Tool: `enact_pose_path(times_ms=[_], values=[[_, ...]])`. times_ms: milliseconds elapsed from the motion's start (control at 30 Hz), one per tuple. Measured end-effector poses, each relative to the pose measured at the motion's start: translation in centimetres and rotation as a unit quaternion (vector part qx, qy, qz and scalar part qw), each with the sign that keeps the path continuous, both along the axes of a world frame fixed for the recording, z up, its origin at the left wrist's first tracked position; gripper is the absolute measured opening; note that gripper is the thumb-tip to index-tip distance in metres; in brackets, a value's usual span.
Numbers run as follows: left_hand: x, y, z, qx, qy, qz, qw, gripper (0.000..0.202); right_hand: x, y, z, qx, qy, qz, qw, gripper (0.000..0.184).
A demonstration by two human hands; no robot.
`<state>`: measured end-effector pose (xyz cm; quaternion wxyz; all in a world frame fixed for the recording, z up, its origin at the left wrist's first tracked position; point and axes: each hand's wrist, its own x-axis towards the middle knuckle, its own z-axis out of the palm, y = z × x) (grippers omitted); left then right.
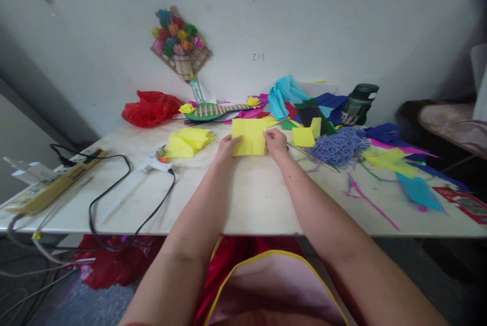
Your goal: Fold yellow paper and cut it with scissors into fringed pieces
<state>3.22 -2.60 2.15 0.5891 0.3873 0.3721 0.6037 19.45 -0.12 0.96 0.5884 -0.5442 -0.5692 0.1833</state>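
A yellow paper square is held up over the middle of the white table, with faint creases on it. My left hand grips its left edge, thumb on the front face. On the opposite edge, the fingers of my right hand pinch the paper. Just right of that hand lies a smaller yellow paper piece with a folded part standing up. Crumpled yellow paper lies to the left, beside a white glue gun with a clear glue stick.
A yellow power strip and a black cable occupy the left side. Along the back are a red plastic bag, a green decorated craft piece and coloured paper. Purple shredded strands and a dark bottle stand right.
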Motion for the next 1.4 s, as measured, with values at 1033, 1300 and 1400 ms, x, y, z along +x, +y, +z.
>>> enact_pose_path(times_ms=[1033, 1300, 1400], values=[[-0.2, -0.7, 0.4, 0.015, 0.017, -0.034, 0.999, 0.039, -0.4, -1.7, 1.4, -0.069, 0.131, 0.140, 0.979, 0.022], [0.0, -0.9, 0.6, 0.012, 0.043, -0.020, 0.999, 0.038, -0.2, -1.9, 1.8, -0.084, 0.205, 0.168, 0.961, 0.022], [-0.2, -1.0, 0.7, 0.009, 0.044, -0.019, 0.999, 0.037, -0.1, -2.1, 2.2, -0.095, 0.237, 0.177, 0.951, 0.021]])
